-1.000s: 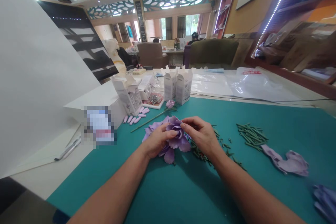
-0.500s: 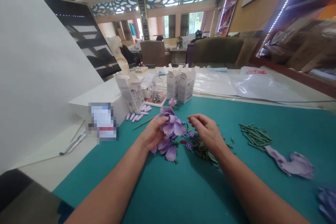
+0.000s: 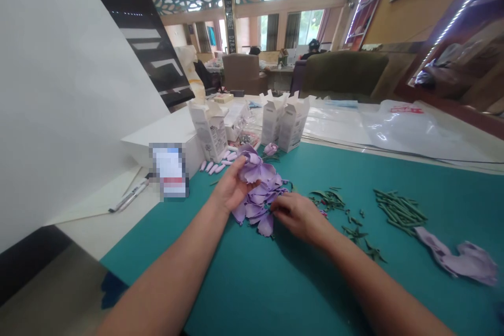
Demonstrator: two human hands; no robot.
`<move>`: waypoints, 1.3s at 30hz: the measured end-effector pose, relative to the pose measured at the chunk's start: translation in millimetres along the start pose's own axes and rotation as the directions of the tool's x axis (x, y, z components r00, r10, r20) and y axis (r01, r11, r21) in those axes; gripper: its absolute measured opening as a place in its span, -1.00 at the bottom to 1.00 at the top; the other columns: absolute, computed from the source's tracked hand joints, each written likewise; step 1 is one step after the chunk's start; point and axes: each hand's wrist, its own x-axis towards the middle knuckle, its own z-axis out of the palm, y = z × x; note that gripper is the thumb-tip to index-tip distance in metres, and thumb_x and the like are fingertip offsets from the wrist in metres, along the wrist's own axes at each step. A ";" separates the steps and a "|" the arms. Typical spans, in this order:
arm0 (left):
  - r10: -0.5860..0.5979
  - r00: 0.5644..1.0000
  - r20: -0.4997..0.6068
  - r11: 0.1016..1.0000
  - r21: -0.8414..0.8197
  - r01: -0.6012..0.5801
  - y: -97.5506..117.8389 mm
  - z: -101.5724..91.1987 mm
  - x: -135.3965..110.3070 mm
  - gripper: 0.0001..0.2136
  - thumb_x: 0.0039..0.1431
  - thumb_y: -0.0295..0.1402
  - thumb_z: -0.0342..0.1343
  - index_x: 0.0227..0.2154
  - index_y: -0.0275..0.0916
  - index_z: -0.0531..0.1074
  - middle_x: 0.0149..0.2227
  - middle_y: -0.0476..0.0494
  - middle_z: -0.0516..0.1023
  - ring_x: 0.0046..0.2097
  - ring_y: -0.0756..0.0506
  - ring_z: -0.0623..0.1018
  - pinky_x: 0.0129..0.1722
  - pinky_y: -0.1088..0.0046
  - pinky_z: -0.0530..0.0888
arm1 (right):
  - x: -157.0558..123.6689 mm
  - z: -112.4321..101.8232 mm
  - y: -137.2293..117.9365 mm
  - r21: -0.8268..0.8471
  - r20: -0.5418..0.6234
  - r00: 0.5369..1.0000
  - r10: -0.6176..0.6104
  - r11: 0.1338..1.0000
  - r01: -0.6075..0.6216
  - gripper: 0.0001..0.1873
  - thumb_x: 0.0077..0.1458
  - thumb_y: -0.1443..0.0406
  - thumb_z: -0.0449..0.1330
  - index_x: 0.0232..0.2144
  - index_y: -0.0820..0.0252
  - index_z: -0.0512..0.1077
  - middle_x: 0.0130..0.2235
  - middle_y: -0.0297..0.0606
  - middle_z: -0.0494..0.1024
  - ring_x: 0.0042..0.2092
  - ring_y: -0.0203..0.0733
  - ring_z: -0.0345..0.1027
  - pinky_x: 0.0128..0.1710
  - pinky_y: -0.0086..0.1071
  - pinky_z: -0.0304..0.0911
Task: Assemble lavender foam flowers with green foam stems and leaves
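A purple artificial flower [image 3: 260,189] with layered petals is lifted off the teal mat [image 3: 299,273] near the table's middle. My left hand [image 3: 230,189] holds it from the left, fingers curled round the upper petals. My right hand [image 3: 295,215] rests low on the mat, fingers pinched together at the flower's lower right petals; what it pinches is hidden. Small green leaf pieces [image 3: 334,202] lie just right of that hand.
Open white cartons [image 3: 285,121] and another carton [image 3: 208,131] stand at the mat's far edge, with pale purple buds [image 3: 216,167] beside them. A pile of green stem pieces [image 3: 399,210] and loose purple petals [image 3: 460,260] lie right. A white box [image 3: 161,139] and pens [image 3: 129,197] sit left.
My left hand has raised and tilted the flower. My right hand has dropped from beside the flower to its lower petals on the mat. The camera view has shifted.
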 end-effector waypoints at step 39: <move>0.008 0.990 0.142 0.988 0.150 -0.029 -18.3 5.3 0.7 -0.70 -0.19 -0.30 0.34 -0.36 -0.29 0.44 -0.46 0.01 0.47 -0.46 0.05 0.41 -0.42 0.54 0.32 | 3.1 -33.0 13.1 0.704 -0.283 0.831 0.479 0.692 -0.159 -0.58 -0.09 0.06 0.22 -0.21 0.18 0.40 -0.50 -0.37 0.40 -0.50 -0.26 0.27 -0.52 -0.38 0.19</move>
